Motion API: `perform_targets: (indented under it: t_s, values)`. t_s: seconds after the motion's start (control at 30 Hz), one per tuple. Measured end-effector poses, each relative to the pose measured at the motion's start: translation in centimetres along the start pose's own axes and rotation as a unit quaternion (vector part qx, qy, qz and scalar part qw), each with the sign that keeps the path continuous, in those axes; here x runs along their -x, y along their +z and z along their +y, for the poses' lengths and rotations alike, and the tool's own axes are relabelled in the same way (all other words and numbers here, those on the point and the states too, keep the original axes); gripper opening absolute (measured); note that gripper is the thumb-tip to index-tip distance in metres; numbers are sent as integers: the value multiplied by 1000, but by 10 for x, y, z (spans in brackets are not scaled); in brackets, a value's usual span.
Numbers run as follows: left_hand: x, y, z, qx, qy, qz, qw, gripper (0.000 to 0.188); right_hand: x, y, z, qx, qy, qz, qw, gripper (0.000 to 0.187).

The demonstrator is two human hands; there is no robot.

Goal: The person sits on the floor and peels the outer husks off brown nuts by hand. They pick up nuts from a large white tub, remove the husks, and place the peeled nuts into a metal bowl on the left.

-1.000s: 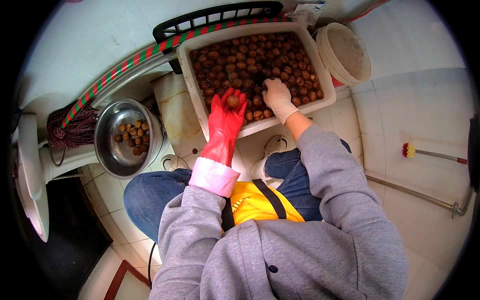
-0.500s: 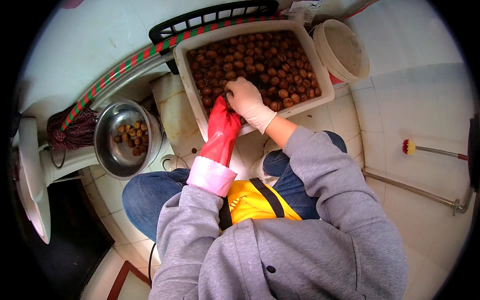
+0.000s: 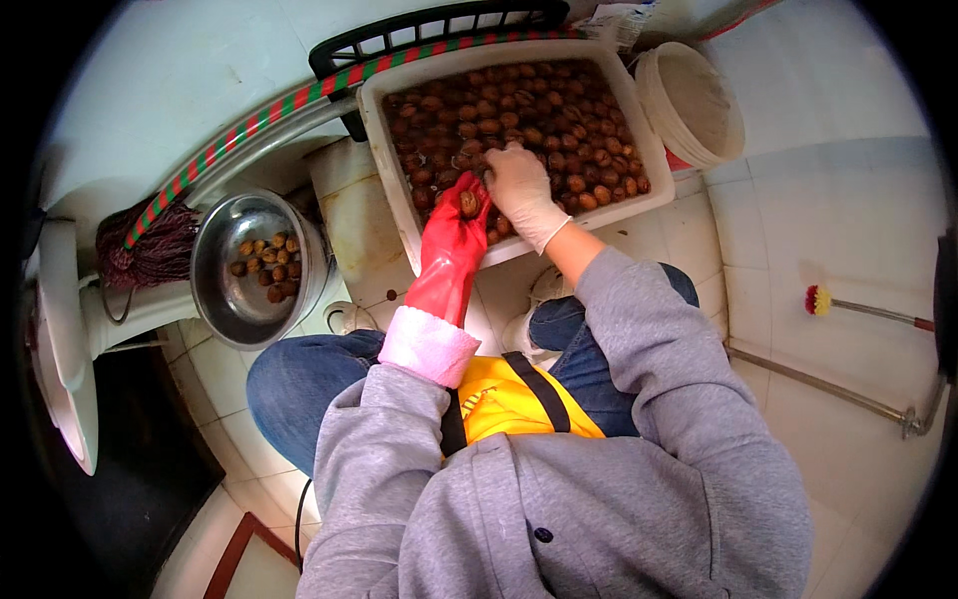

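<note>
My left hand, in a red rubber glove with a pink cuff, cups a wet brown walnut at its fingers. Close beside it is my right hand in a thin whitish glove. Its fingers are bent, and whatever they may hold is hidden. Both hands are over the near side of a white rectangular tub, full of dark water and many walnuts. To the left, a round metal basin holds several lighter brown walnuts.
Pale buckets stand against the tub's right side. A black plastic rack and a red-and-green striped pole lie behind it, with a dark mop head at far left. A metal pipe runs along the right wall.
My left hand has turned and opened a little, so the walnut shows. My right hand has moved slightly right, off the walnut. The whole view has shifted a little.
</note>
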State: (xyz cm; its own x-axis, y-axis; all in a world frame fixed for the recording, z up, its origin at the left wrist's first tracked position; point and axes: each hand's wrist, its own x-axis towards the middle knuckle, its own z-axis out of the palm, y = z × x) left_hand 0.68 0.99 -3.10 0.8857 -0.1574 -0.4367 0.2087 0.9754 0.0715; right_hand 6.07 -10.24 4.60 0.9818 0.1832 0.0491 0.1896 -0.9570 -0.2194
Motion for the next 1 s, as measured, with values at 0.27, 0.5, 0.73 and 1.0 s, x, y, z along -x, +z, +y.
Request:
perform_targets:
  t_s: [0.27, 0.5, 0.73, 1.0]
  values:
    - [0, 9, -1, 34, 11, 40, 999, 42, 13, 7, 42, -97, 60, -30, 993, 29]
    - [-8, -20, -5, -460, 135, -70, 875, 28, 28, -8, -22, -117, -62, -40, 990, 19]
    - [7, 27, -6, -12, -35, -16, 999, 42, -2, -4, 28, -61, 41, 34, 997, 24]
    - [0, 14, -12, -480, 160, 45, 861, 47, -1, 15, 71, -142, 126, -70, 979, 35]
